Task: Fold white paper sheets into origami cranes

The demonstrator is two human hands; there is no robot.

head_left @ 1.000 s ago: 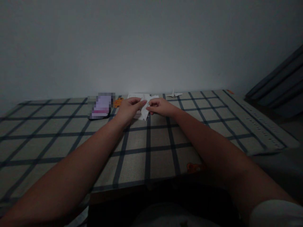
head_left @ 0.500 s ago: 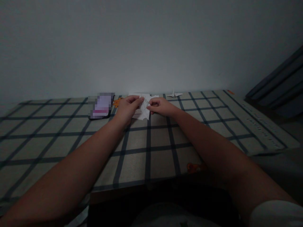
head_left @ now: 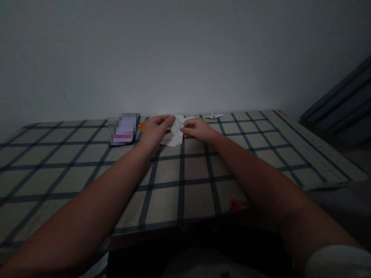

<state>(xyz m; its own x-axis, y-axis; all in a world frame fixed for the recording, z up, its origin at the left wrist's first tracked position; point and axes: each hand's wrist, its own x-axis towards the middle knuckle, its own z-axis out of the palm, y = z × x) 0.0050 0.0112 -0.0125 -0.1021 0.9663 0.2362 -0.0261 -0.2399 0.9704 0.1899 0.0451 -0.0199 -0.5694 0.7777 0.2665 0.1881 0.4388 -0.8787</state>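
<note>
Both my arms reach far across a table covered with a checked cloth (head_left: 185, 185). My left hand (head_left: 155, 129) and my right hand (head_left: 198, 129) pinch a small creased piece of white paper (head_left: 176, 133) between them, fingertips pressed together on its upper part. The paper is partly folded and hangs down to the cloth. More white paper lies just behind it, mostly hidden by my hands.
A phone (head_left: 124, 129) with a lit, blurred screen lies left of my left hand. A small white folded paper crane (head_left: 213, 115) stands near the wall to the right. An orange print (head_left: 143, 124) marks the cloth. A dark slanted board (head_left: 342, 104) stands at far right.
My hands have lifted the paper slightly and drawn closer together, with my left fingers shifted up onto the paper's top edge. Arms and other objects stay put.
</note>
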